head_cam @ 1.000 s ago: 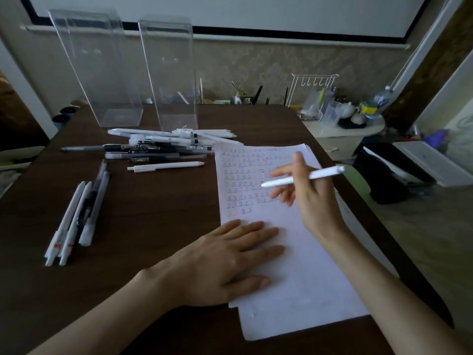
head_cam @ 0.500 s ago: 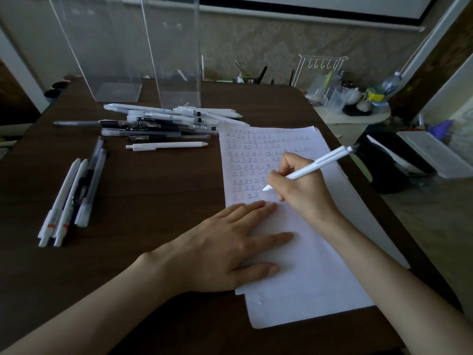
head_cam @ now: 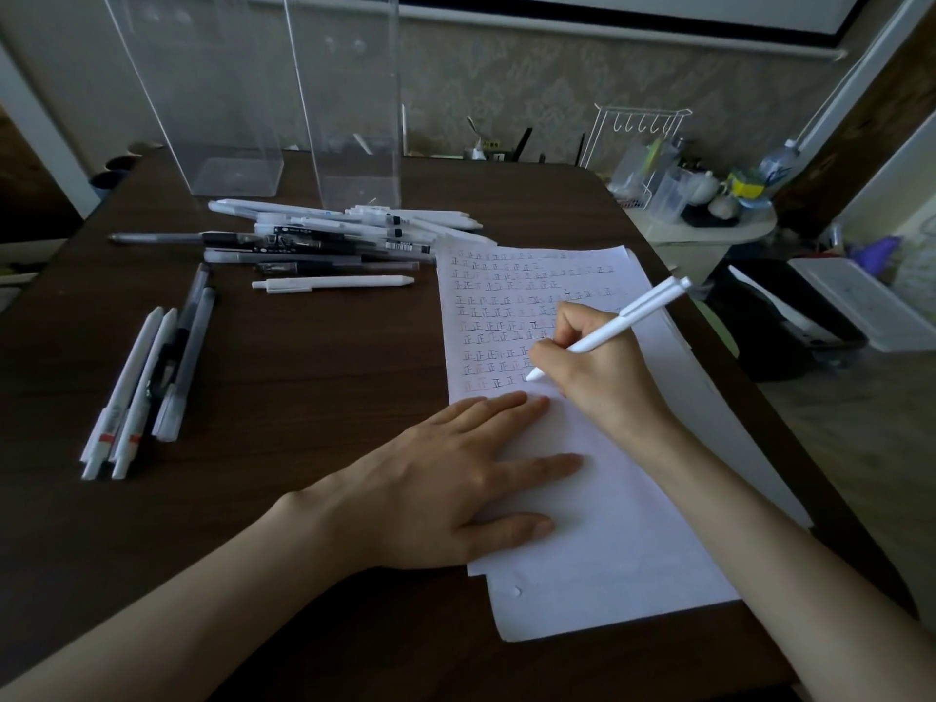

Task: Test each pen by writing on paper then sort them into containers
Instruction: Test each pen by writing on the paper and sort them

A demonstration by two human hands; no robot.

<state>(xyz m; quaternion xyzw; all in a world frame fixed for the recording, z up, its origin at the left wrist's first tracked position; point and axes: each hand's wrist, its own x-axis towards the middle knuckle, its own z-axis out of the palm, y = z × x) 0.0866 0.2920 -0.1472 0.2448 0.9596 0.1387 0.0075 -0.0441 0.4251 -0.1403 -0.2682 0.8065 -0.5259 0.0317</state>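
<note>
My right hand grips a white pen in a writing hold, its tip down on the white paper at the end of the lowest row of written marks. My left hand lies flat with straight fingers on the paper's left edge, pressing it to the table. A heap of white and black pens lies behind the paper to the left. A small group of several pens lies apart at the left. Two tall clear containers stand at the back.
The dark wooden table carries everything; its right edge runs just beyond the paper. One white pen lies alone in front of the heap. To the right, off the table, a small round stand holds bottles and cups.
My right hand came down from above the sheet with the pen and set its tip on the paper, then shifted along the bottom row. The left hand stayed flat on the sheet.
</note>
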